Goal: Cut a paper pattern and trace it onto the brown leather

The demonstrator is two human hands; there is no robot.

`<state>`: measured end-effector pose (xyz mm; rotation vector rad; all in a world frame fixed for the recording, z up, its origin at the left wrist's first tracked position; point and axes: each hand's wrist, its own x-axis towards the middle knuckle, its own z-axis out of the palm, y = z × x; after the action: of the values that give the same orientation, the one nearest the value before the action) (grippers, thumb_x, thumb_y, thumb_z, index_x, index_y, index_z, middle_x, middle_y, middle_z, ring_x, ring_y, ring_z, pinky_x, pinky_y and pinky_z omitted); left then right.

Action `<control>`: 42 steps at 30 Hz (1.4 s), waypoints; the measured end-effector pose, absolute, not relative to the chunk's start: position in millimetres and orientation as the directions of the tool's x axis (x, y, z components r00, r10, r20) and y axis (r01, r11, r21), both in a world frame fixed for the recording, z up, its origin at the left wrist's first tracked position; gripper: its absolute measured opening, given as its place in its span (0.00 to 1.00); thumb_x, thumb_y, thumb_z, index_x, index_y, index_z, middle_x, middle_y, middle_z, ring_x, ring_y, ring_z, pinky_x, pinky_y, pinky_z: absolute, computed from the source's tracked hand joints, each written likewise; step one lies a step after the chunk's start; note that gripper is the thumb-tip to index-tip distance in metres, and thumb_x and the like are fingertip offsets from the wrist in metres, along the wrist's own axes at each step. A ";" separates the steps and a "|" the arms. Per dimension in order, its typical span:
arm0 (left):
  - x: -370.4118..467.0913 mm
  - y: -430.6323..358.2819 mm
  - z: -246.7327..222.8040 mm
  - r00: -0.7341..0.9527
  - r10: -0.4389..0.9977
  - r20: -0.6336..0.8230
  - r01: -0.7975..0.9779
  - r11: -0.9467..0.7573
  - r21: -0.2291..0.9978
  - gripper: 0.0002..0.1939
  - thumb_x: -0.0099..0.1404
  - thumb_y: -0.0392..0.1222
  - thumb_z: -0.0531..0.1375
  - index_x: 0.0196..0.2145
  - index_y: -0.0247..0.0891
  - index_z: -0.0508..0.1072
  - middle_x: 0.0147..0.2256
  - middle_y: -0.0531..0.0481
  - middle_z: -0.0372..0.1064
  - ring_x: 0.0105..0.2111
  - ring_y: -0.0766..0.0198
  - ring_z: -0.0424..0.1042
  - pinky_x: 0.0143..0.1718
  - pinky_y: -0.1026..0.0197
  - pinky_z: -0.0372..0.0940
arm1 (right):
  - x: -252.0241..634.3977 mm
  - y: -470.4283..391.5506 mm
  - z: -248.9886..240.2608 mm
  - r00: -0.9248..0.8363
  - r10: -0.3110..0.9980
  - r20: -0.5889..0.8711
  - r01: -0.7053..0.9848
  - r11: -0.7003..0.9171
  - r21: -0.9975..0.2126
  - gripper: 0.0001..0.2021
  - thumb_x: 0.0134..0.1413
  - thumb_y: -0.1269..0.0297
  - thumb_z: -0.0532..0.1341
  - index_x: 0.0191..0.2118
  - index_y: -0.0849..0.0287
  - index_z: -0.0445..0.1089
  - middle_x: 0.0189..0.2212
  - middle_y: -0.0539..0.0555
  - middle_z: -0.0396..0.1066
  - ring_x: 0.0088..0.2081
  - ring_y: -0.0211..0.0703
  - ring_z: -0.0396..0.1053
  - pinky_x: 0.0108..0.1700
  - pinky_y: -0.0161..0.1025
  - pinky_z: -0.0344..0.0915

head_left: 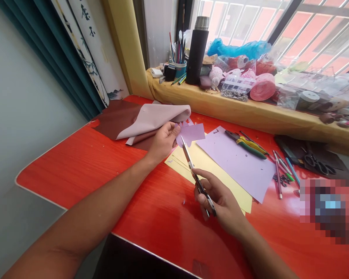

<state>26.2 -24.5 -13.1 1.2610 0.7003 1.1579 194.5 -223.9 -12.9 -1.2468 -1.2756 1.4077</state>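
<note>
Pinched in my left hand (163, 142) is a small piece of purple paper (194, 133) with a scalloped cut edge on its left part. My right hand (218, 199) grips a pair of scissors (195, 176) by the handles, the blades pointing up and away toward the paper's lower edge. Whether the blades touch the paper I cannot tell. Beneath the hands lie yellow paper sheets (182, 166) and, to the right, a larger purple sheet (235, 162) with small dark scraps on it.
Brown leather-like sheets (119, 120) lie folded behind my left hand. Pliers (246, 145), pencils (278, 176) and a second pair of scissors (317, 161) are at the right on the red table (75, 170). A thermos (197, 50) and craft supplies line the sill. A pixelated patch covers the lower right.
</note>
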 end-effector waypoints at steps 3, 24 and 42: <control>26.3 -25.5 -13.5 0.340 0.922 0.186 -0.292 -0.084 0.953 0.20 0.72 0.57 0.68 0.34 0.41 0.68 0.21 0.61 0.58 0.18 0.72 0.54 0.19 0.65 0.50 | 193.8 -223.6 -10.6 -0.141 0.981 -0.132 0.008 -0.132 -0.991 0.30 0.68 0.43 0.67 0.69 0.48 0.66 0.34 0.47 0.66 0.22 0.35 0.61 0.25 0.38 0.65; 27.2 -21.5 -14.4 0.359 0.926 0.120 -0.354 0.016 0.935 0.21 0.71 0.56 0.69 0.32 0.41 0.68 0.21 0.60 0.59 0.18 0.72 0.53 0.20 0.66 0.50 | 193.1 -224.0 -7.4 -0.121 0.985 -0.121 0.020 -0.119 -0.993 0.31 0.67 0.40 0.67 0.68 0.48 0.68 0.34 0.48 0.67 0.22 0.35 0.61 0.24 0.38 0.68; 30.0 -21.9 -19.0 0.331 0.936 0.120 -0.406 0.027 0.913 0.19 0.72 0.52 0.69 0.32 0.40 0.68 0.22 0.59 0.62 0.18 0.74 0.56 0.19 0.68 0.50 | 194.7 -225.0 -14.3 -0.126 0.986 -0.110 0.000 -0.111 -0.994 0.30 0.68 0.43 0.67 0.69 0.47 0.68 0.35 0.49 0.67 0.23 0.35 0.63 0.25 0.38 0.70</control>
<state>30.0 -21.9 -19.0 1.0817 0.6260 1.1483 194.7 -225.0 -14.3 -1.2230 -1.2420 1.3883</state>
